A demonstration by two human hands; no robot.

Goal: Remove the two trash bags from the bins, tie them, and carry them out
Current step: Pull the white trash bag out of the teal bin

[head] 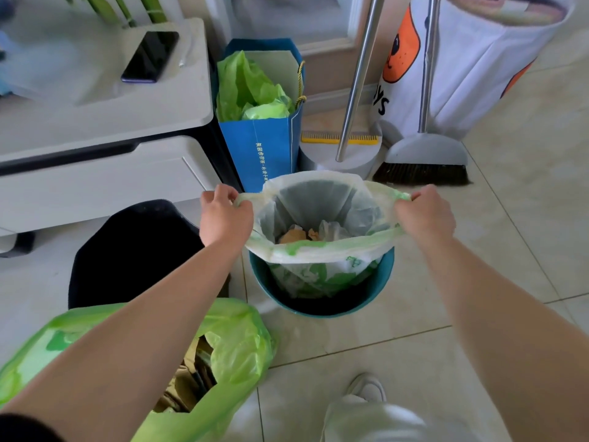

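A pale, see-through trash bag with green print [322,250] hangs half out of a round teal bin [379,288] on the tiled floor. My left hand [223,215] grips its left handle and my right hand [425,213] grips its right handle, stretching the mouth wide. Crumpled paper and scraps lie inside. A second bag, bright green [236,346], sits open and untied on the floor at lower left, partly hidden by my left forearm, with brown cardboard inside. Behind it stands a black bin [127,250].
A white cabinet [102,173] with a phone [149,55] on top stands at left. A blue paper bag [264,148] stuffed with green plastic is behind the teal bin. A dustpan [347,154] and broom [424,161] lean at the back. My shoe [366,389] is below.
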